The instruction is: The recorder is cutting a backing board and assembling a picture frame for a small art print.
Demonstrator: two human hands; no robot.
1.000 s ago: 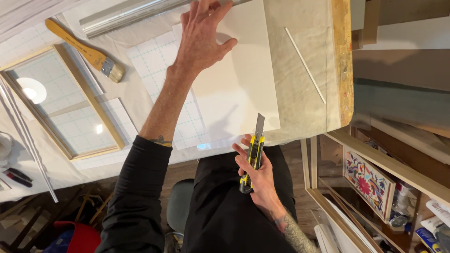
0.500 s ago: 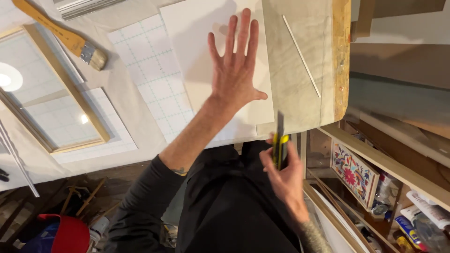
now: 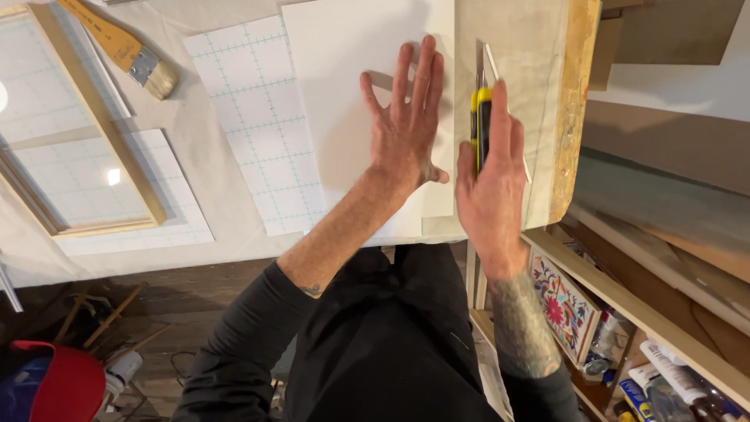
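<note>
While left hand [image 3: 406,133] flattens smooth white board [image 3: 351,94], right hand [image 3: 492,176] grips yellow knife [image 3: 482,117].

Matt white board [image 3: 367,101], glossy yellow plastic knife [image 3: 482,125]

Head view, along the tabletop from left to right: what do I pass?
Wooden frame → paintbrush → gridded sheet → left hand flat on the white board → yellow utility knife in the right hand → worn wooden table edge.
</note>
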